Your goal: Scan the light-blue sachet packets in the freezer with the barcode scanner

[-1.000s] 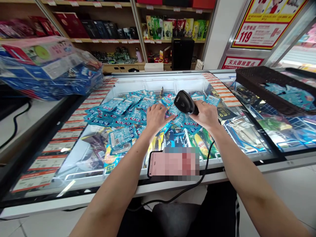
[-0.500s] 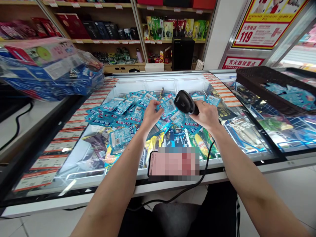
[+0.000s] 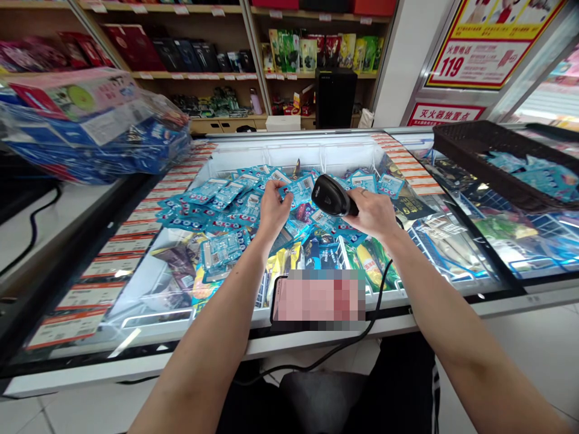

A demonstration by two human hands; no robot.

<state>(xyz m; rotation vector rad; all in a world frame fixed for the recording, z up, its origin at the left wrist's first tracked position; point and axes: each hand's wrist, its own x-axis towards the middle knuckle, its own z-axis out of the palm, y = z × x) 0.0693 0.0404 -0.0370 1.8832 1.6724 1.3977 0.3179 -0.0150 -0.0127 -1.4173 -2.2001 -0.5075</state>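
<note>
A small blue packet [image 3: 300,190] is pinched at its left edge by my left hand [image 3: 274,211]. Its printed back with a barcode faces up. My right hand [image 3: 371,212] grips a black handheld barcode scanner [image 3: 332,196], whose head points left toward that packet. Beneath and around both hands, many similar blue packets [image 3: 226,196] lie in a loose pile on the glass top of a chest freezer [image 3: 158,283]. The scanner's black cord [image 3: 382,289] runs down from my right hand past the freezer's front edge.
A phone [image 3: 316,299] with a blurred screen rests at the front edge. Plastic-wrapped boxes [image 3: 94,126] stand at the left. On the right, a dark woven basket [image 3: 474,150] holds more blue packets. Store shelves [image 3: 199,75] and a black box [image 3: 335,99] are behind.
My left hand has shifted slightly left and away from me with the packet. The scanner in my right hand has moved left and a little lower.
</note>
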